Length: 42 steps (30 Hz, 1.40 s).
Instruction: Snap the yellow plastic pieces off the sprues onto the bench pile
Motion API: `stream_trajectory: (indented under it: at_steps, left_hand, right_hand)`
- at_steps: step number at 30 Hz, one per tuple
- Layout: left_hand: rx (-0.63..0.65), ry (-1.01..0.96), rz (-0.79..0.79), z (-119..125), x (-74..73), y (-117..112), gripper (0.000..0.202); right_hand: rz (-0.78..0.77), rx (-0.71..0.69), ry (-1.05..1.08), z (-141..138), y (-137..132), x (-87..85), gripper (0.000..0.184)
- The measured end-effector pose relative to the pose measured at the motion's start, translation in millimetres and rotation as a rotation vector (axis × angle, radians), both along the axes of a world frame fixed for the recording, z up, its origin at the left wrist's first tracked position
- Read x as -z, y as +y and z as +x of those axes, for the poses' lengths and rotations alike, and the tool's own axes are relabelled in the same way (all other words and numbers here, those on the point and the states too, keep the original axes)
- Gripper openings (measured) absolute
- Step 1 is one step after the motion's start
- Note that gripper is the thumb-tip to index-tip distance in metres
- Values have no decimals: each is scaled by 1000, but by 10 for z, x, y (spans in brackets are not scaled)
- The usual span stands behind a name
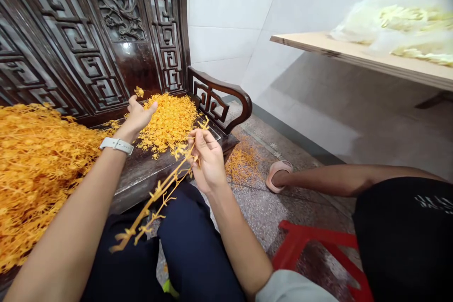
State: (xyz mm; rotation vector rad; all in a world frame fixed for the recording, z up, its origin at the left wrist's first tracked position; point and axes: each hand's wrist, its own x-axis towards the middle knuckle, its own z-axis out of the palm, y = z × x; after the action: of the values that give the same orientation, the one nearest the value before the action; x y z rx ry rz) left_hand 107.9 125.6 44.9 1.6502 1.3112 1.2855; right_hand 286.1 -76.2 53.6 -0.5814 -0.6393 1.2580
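My right hand [208,158] pinches a bare-looking orange plastic stem [155,196] between thumb and fingers. The stem slants down to the left over my lap, with a few small sprigs at its upper end. Over the bench seat my left hand [139,115] has its thumb and fingers apart. A small orange sprig [139,91] shows just beyond its fingertips; whether it touches them I cannot tell. Beside that hand lies a heap of loose orange sprigs [171,120]. A much larger pile of orange plastic branches [38,174] fills the seat on the left.
The dark carved wooden bench [136,181] has a curved armrest [244,104] at its right end. Orange stems [244,160] litter the floor beside it. A person's leg [322,179] and a red stool [304,236] are on the right. Above, a wooden shelf [304,42] bears a plastic bag [364,14].
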Motion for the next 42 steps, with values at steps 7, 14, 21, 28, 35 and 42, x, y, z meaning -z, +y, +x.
stream_trajectory:
  at_steps: [7,14,21,28,35,42]
  left_hand:
    - [581,130,-112,150,-353,-960,72]
    - [593,296,193,532,-656,-1507,60]
    - [480,137,290,731,-612,-1645,59]
    - [675,-571,-344,939,-565,-1720,63]
    - [693,-754,-419,1055,-574,-1835,63]
    - [761,-995,-436,1043,-736,-1904,61]
  right_hand:
    - [-23,311,-141,100,82,164,38]
    - [35,302,-208,93,52,93,42]
    - [109,213,19,17,-80,-2,38]
    - [223,-131,173,219,-183,-131,32]
    - [334,-162,258,305,-189,-165,27]
    - [350,-200,382,317,-174,-115,34]
